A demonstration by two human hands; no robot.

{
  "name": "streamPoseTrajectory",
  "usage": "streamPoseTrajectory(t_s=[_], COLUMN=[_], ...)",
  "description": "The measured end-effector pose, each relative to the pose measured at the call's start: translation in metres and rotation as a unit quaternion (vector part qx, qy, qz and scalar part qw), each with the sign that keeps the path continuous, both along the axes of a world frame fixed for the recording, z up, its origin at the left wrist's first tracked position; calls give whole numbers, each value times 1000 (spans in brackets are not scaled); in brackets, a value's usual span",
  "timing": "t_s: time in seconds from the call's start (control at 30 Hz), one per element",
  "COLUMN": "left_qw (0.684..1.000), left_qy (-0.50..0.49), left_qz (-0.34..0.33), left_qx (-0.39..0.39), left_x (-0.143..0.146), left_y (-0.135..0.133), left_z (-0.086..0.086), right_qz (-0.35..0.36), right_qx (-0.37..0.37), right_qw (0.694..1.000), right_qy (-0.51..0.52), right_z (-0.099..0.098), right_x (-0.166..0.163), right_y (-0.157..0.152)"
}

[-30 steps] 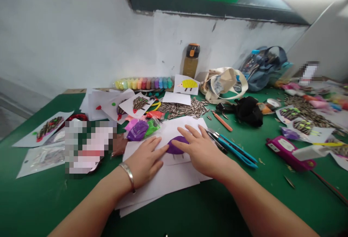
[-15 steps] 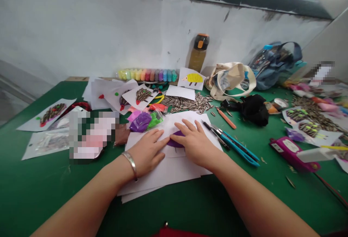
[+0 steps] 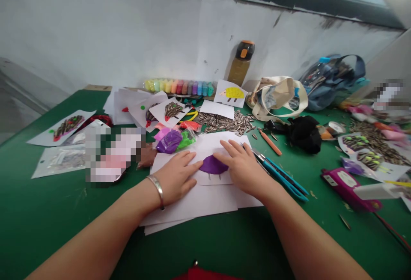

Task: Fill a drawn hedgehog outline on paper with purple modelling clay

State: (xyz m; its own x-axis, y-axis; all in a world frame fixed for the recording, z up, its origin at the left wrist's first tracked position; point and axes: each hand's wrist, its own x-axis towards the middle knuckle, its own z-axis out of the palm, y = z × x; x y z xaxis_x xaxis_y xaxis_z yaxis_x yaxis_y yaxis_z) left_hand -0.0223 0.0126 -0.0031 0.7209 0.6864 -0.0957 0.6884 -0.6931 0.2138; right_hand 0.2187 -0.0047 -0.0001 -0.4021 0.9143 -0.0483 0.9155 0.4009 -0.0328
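A flat patch of purple clay (image 3: 214, 165) lies on white paper (image 3: 205, 203), with short drawn legs below its lower edge. My left hand (image 3: 178, 175) rests on the paper with fingers spread, its index fingertip at the patch's left edge. On the other side, my right hand (image 3: 247, 168) has its fingers stretched out, one fingertip touching the upper right edge of the clay. Neither hand grips anything. Bagged purple clay (image 3: 169, 141) and bagged green clay (image 3: 187, 139) sit just behind the paper.
Sunflower seeds (image 3: 224, 121) are heaped behind the paper. Tweezers (image 3: 285, 181), an orange tool (image 3: 270, 142) and a black cloth bundle (image 3: 303, 133) lie to the right. A magenta glue gun (image 3: 349, 190) stands farther right. Seed-covered hedgehog pictures (image 3: 69, 126) are at left, a bottle (image 3: 240, 64) behind.
My right hand has shifted right off the purple clay, uncovering most of it. My left hand stays beside its left edge. The whole view has shifted slightly.
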Motion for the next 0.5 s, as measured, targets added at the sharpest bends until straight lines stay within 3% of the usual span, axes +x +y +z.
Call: streamPoseTrajectory(t_s=[0.23,0.5], left_qw=[1000,1000], left_qy=[-9,18], left_qz=[-9,-6], left_qx=[9,-16], left_x=[-1,0], left_y=[1,0], left_z=[0,4], right_qz=[-3,35], right_qx=[-4,-8], right_qw=[1000,999], right_qy=[-4,-1], right_z=[-1,16], right_x=[4,11], right_y=[5,-12])
